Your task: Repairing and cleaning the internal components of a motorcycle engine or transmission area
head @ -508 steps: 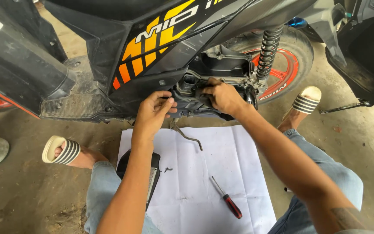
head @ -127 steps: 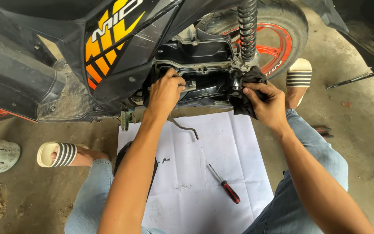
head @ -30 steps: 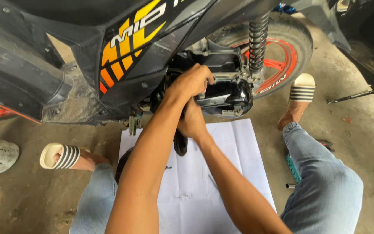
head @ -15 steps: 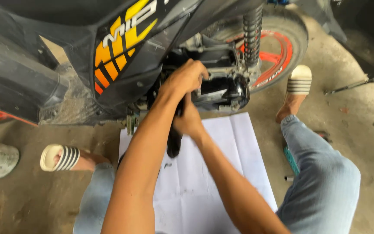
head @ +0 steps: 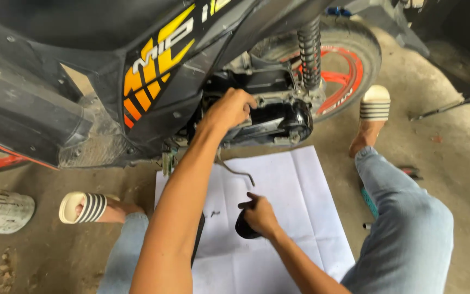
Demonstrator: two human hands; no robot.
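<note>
Soft even daylight, weak shadows, slight motion blur, no glare.

1. Black motorcycle body panel with yellow and orange graphics, far left.
2. Rear tyre with red-striped rim, far right; coiled black shock absorber in front of it.
3. White paper sheet spread flat on grey concrete floor, near centre.
4. Bent thin metal rod lying on sheet's far edge.
5. White sandals with dark stripes: one left, one right.
6. Dirty pale container, left edge.
7. Slim metal tool on floor, far right.
</note>
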